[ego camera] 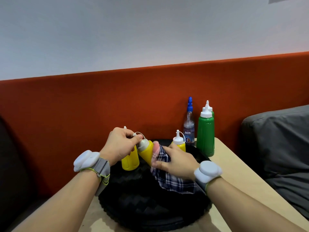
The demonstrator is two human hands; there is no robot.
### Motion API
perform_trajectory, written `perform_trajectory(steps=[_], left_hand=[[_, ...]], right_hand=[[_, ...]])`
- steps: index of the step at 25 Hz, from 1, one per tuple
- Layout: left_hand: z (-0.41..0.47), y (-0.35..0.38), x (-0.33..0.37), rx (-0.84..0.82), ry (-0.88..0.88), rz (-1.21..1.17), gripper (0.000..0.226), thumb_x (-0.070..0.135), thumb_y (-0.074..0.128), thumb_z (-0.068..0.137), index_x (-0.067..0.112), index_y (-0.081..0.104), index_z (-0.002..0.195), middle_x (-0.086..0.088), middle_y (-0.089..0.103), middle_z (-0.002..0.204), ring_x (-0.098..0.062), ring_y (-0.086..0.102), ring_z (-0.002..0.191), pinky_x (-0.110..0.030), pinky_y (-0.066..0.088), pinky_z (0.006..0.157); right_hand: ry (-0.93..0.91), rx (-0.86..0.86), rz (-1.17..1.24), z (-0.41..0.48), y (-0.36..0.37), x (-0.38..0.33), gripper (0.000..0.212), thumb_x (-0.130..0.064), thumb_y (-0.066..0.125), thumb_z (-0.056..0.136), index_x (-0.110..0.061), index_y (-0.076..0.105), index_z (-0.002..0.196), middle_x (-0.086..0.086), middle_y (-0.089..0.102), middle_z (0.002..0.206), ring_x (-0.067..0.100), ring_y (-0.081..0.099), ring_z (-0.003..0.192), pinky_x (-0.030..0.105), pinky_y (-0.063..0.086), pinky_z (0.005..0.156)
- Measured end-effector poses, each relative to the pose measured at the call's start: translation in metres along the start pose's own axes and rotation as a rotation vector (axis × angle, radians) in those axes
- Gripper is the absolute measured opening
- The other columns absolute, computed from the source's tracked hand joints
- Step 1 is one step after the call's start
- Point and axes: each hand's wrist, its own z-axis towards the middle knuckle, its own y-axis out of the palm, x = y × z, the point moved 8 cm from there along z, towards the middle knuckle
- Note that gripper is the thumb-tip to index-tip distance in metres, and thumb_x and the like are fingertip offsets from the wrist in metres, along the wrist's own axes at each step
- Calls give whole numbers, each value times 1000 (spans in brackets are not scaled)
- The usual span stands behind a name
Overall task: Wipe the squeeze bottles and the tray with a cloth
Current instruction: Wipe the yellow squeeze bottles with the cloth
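Note:
My left hand (pixel 119 144) grips the white cap end of a tilted yellow squeeze bottle (pixel 145 151) above the round black tray (pixel 147 206). My right hand (pixel 175 160) presses a blue-and-white checked cloth (pixel 170 180) around that bottle's lower body. A second yellow bottle (pixel 129 162) stands upright on the tray behind my left hand, partly hidden. A third yellow bottle (pixel 179 142) stands at the tray's far side. Two green squeeze bottles (pixel 205 133) stand on the table to the right of the tray, one behind the other.
A clear spray bottle with a blue nozzle (pixel 189 124) stands at the back beside the green bottles. The small beige table (pixel 234 178) ends near a red-orange padded wall (pixel 117 101). A grey cushion (pixel 277 148) lies to the right.

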Motion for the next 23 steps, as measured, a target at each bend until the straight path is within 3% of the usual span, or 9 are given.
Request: perform_trajectory(steps=[4,8,13,18,23], left_hand=[[-3,-7,-12,23,-40,-38,33,20,66,90,-2,68,66,-13,57,49,-21,47,42,-29,43,48],[-2,-5,-13,6,-67,-48,38,22,66,90,-7,61,66,-14,55,49,-22,45,44,-26,40,46],[-1,-1,-16,-10,-103,-70,36,23,63,92,-2,55,68,-15,50,51,-22,43,45,-25,35,45],[0,6,-24,-10,-130,-136,32,22,61,94,-6,55,80,-16,58,53,-26,50,42,-29,45,48],[6,9,-6,-29,-51,-198,17,10,61,92,16,49,102,-19,59,69,-28,54,48,-31,46,42]], right_hand=[[86,-158,-239,-21,16,49,49,-71,57,77,-45,54,118,-1,45,107,26,57,104,36,45,83],[6,56,66,-8,-29,15,39,-73,58,72,-51,57,105,-5,49,108,16,55,104,35,45,88],[-10,29,119,20,-9,-35,77,-83,63,58,-52,46,126,-7,45,109,20,56,108,34,46,91],[86,-55,-14,7,8,7,66,-80,69,53,-44,59,107,-6,50,102,19,58,97,30,43,76],[73,-164,-52,-9,6,27,54,-69,73,61,-34,67,102,-16,55,81,14,61,94,31,46,76]])
